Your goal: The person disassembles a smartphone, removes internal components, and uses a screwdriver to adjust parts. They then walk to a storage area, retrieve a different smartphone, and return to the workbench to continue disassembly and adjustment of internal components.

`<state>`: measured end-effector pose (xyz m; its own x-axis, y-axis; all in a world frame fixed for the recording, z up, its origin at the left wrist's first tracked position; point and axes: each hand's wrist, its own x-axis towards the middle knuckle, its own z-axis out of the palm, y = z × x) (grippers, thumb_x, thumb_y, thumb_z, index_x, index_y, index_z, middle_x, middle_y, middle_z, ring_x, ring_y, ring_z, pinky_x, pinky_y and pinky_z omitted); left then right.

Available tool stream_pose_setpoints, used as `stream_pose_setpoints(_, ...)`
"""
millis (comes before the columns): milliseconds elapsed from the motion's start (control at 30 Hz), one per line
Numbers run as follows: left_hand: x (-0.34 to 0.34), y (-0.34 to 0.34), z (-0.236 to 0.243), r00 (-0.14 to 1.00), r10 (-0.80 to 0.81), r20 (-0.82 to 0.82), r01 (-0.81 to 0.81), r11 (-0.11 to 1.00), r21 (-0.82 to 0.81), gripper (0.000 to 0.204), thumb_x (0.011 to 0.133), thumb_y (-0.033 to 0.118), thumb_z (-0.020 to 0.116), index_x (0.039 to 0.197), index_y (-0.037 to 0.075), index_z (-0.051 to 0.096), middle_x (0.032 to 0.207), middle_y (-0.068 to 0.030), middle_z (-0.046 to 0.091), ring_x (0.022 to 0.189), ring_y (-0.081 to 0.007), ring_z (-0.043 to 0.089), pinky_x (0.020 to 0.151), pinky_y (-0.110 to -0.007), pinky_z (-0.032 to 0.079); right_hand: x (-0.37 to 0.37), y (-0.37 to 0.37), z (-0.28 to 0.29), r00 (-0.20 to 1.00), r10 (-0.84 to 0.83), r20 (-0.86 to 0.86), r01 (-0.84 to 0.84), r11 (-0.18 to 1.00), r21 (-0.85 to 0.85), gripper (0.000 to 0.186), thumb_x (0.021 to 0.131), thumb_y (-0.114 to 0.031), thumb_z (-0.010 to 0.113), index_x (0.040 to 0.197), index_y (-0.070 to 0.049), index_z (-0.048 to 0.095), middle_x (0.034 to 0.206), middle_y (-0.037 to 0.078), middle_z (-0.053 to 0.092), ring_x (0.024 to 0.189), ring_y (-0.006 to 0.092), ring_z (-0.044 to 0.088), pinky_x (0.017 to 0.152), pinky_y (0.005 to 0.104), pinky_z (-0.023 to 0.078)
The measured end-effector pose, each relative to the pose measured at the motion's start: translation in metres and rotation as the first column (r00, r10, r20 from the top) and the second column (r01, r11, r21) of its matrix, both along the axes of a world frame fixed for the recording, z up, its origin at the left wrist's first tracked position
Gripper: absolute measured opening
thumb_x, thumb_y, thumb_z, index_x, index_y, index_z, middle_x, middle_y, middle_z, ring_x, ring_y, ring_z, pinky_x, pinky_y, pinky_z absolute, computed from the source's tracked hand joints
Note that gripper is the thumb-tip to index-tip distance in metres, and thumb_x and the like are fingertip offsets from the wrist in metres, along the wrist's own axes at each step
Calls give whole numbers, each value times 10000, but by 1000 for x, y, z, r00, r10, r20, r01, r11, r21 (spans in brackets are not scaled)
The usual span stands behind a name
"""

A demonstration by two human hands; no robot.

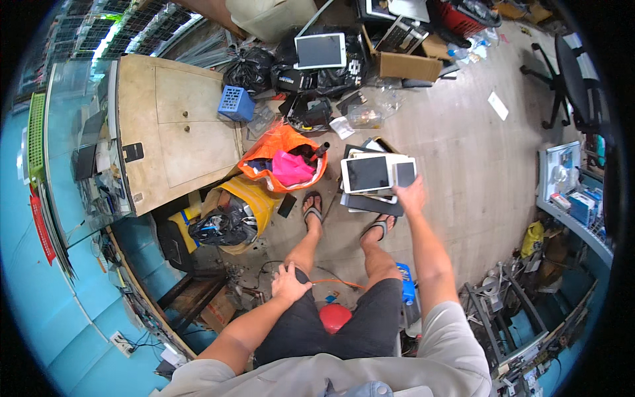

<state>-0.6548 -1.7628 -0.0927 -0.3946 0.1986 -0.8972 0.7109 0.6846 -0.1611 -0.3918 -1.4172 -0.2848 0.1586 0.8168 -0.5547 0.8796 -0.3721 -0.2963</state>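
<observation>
Fingers of right hand (411, 196) rest on tablet stack (374, 180), grip unclear | left hand (289, 282) spread on knee | tablets: stiff, slippery, fragile glass; support from edges underneath.

A cluttered workshop with a grey wooden plank floor (463, 152) under even light. A beige wooden cabinet (175, 126) with 2 doors stands at left beside a glass counter (76, 132). Blue walls (40, 311) curve along the left edge; a black office chair (569, 73) and crowded shelves (572, 198) stand right.
</observation>
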Motion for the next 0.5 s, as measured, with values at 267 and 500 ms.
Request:
stream_pose_setpoints(267,5,19,-10,851,141,506,-351,870,347,947,1012,710,655,1623,2,508,1574,-233,597,1424,-421,592,1218,-581,437,5,-75,249,678,363,-640,-485,874,-18,1004,692,-245,906,1582,-1,511,1402,292,716,1294,420,725,1104,489,578)
stream_pose_setpoints(500,-4,150,235,-226,441,869,-359,791,-495,1064,1055,878,339,1536,-45,561,1300,-323,733,1062,-463,782,829,-646,674,-45,-87,526,44,875,-482,-919,225,325,987,652,-281,923,1557,-87,581,1371,220,667,1194,460,691,1031,493,585)
